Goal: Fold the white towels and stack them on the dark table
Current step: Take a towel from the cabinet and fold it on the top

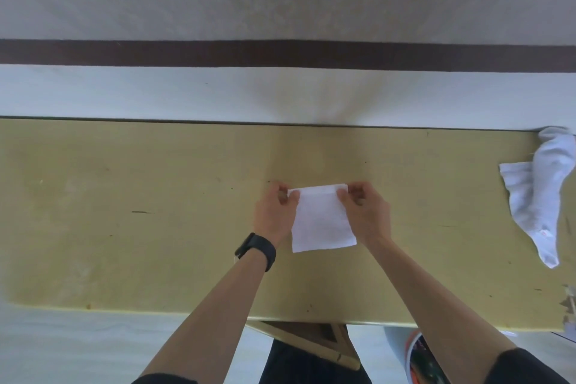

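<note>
A small white towel [321, 221], folded into a rectangle, lies on the yellowish table [156, 212] in front of me. My left hand [276, 212] pinches its far left corner and my right hand [366, 212] pinches its far right corner. A black watch sits on my left wrist. A crumpled pile of white towels [539, 193] lies at the table's right end, apart from both hands.
The table's far edge meets a pale floor with a dark stripe [280, 54] across it. A wooden frame [311, 341] shows below the near edge, and a round orange-rimmed object [417, 355] sits at the lower right.
</note>
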A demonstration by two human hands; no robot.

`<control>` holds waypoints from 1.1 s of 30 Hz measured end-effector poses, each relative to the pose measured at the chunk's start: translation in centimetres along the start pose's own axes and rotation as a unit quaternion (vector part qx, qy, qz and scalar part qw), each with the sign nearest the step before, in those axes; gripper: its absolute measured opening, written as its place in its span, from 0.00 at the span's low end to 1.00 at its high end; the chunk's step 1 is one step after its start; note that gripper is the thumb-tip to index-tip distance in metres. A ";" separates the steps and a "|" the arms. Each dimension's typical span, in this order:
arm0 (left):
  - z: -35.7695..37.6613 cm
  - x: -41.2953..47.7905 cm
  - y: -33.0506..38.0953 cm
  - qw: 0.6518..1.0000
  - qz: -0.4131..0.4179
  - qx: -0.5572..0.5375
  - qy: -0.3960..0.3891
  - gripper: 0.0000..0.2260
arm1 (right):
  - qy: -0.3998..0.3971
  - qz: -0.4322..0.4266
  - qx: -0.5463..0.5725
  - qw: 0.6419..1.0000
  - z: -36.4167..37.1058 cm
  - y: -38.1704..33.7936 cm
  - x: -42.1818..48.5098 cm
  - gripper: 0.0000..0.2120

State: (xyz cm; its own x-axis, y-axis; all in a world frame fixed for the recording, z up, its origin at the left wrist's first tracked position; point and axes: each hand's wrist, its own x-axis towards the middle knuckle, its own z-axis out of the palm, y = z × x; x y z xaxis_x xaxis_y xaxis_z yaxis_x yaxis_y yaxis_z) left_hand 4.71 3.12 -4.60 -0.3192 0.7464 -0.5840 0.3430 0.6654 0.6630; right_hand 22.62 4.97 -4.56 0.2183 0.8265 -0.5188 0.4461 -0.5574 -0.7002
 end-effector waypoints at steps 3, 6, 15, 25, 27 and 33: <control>0.1 0.1 0.1 0.999 0.010 0.035 0.000 0.06 | 0.008 -0.001 -0.015 1.000 0.2 -0.3 0.3 0.04; 0.1 0.0 0.2 0.991 0.038 0.127 0.007 0.06 | 0.021 0.003 -0.034 0.999 0.5 -0.5 0.5 0.05; 1.6 -0.3 -2.2 0.854 0.357 0.372 0.065 0.24 | 0.127 -0.220 -0.230 0.939 1.7 2.9 -3.9 0.17; 2.6 0.3 -5.5 0.849 0.296 0.435 -0.051 0.26 | -0.006 -0.256 -0.430 0.865 3.8 7.5 -3.7 0.30; 2.7 -0.6 -5.7 0.857 0.273 0.435 -0.042 0.27 | -0.003 -0.280 -0.429 0.859 3.3 7.2 -3.7 0.29; 2.1 -5.5 -4.3 0.898 0.160 0.407 0.051 0.24 | 0.095 -0.108 -0.244 0.959 1.4 5.9 -6.8 0.26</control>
State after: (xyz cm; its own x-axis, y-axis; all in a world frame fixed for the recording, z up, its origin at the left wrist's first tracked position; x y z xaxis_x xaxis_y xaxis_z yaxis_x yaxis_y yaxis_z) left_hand 6.84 -3.81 -5.21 -0.1544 0.9234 -0.3514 0.9504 0.2360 0.2027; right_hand 22.53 -4.07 -5.89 0.2084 0.9437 -0.2568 0.8422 -0.3066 -0.4435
